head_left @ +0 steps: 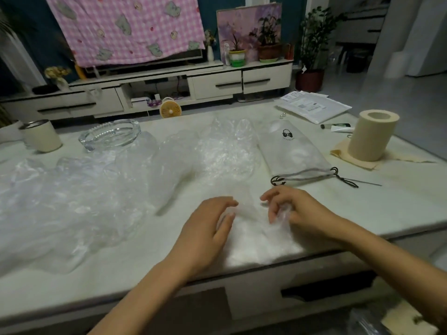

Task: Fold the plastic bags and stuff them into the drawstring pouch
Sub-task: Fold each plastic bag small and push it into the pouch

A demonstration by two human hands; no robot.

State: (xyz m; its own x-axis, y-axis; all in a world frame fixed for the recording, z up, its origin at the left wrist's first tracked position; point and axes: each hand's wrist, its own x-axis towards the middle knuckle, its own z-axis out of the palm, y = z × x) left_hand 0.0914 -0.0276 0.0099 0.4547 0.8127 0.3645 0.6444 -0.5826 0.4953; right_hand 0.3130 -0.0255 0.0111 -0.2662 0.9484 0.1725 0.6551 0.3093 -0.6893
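Observation:
A clear plastic bag (256, 235) lies flat at the table's near edge between my hands. My left hand (208, 228) rests on its left part with relaxed fingers. My right hand (290, 209) pinches a bunched bit of the same bag between thumb and curled fingers. Several more crumpled clear bags (96, 189) spread across the left and middle of the table. The grey drawstring pouch (292, 151) with a black logo lies flat to the right, its black cord (346, 180) trailing at the near end.
A glass ashtray (111, 136) and a cream cup (42, 137) stand at the back left. A roll of tissue (372, 136) stands at the right on a cloth, with a white mailer (314, 108) and a tube (338, 126) behind. The table edge (314, 257) runs just below my hands.

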